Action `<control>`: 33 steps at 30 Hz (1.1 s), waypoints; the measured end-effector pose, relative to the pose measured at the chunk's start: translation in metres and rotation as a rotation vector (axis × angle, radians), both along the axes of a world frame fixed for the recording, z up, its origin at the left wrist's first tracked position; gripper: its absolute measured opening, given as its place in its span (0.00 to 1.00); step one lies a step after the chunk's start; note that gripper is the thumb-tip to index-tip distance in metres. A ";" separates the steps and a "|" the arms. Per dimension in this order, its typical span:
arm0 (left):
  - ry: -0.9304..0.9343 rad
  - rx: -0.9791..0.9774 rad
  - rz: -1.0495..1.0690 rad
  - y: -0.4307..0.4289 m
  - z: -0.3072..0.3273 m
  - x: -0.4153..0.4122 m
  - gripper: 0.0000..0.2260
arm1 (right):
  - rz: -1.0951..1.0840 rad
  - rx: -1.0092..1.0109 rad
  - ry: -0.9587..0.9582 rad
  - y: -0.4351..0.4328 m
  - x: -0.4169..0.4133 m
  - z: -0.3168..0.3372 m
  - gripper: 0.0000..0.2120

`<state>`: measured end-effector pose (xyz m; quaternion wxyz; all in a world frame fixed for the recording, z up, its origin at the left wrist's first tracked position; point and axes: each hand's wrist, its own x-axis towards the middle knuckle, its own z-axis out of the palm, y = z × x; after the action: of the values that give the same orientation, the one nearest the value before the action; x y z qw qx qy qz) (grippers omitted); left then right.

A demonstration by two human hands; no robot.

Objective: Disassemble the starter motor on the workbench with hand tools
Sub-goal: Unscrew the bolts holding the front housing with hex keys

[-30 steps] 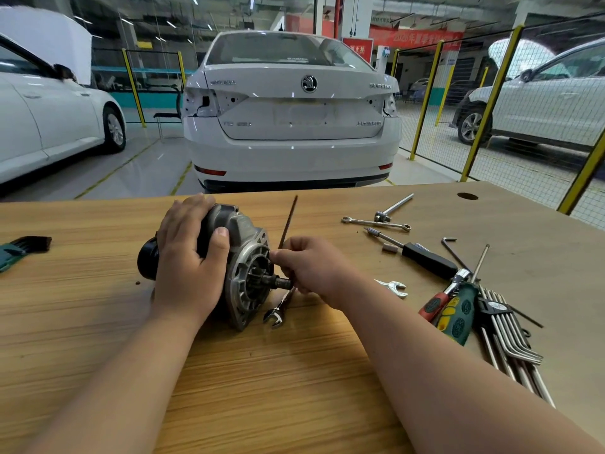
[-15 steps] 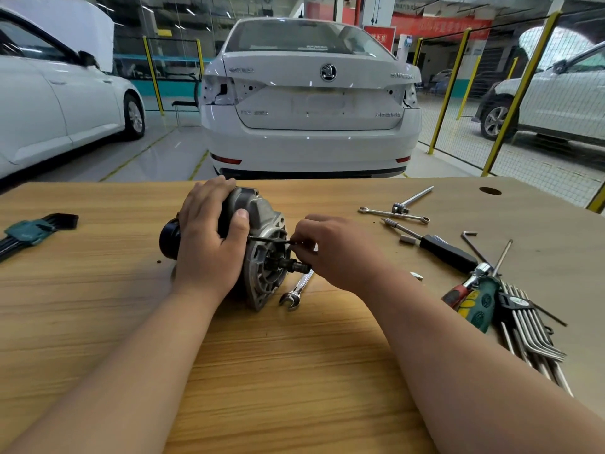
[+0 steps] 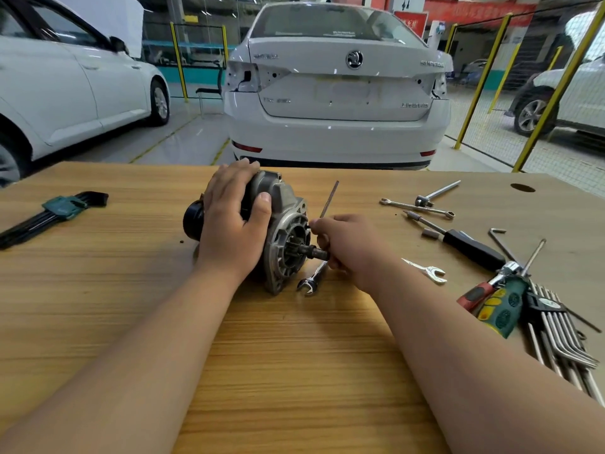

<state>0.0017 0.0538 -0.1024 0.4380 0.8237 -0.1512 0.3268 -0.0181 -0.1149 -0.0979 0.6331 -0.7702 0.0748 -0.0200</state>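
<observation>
The grey starter motor point(image 3: 284, 224) lies on its side on the wooden workbench point(image 3: 294, 355), its shaft end facing right. My left hand point(image 3: 232, 221) grips the top of the housing, thumb on the front flange. At the flange, my right hand point(image 3: 350, 247) pinches a thin dark hex key point(image 3: 328, 199); its long arm sticks up and away while the short end meets the rim. A small combination wrench point(image 3: 311, 280) lies under the shaft, partly hidden by my right hand.
Right of the motor lie an open-end wrench point(image 3: 425, 270), a black-handled driver point(image 3: 465, 244), a long spanner point(image 3: 415, 208), screwdrivers point(image 3: 497, 303) and a hex key set point(image 3: 563, 342). Another hex key set point(image 3: 55, 211) lies far left. White cars stand beyond the bench.
The hex key's long arm went from upright to lying flat towards the motor half a second ago, and stands upright again now. My left hand has kept its hold on the housing.
</observation>
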 end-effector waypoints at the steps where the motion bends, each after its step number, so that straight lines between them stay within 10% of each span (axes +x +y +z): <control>1: -0.004 0.000 0.000 0.000 0.000 0.000 0.22 | -0.017 0.028 0.029 0.001 -0.001 0.000 0.08; 11: 0.001 -0.011 -0.009 0.001 0.000 0.001 0.22 | -0.022 0.281 0.273 0.006 -0.002 0.005 0.11; 33: -0.026 -0.015 -0.014 0.001 0.000 0.003 0.21 | -0.163 0.234 0.158 0.012 0.001 -0.004 0.08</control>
<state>0.0050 0.0545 -0.1027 0.4445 0.8150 -0.1600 0.3355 -0.0175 -0.1025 -0.1019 0.7068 -0.6819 0.1884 -0.0015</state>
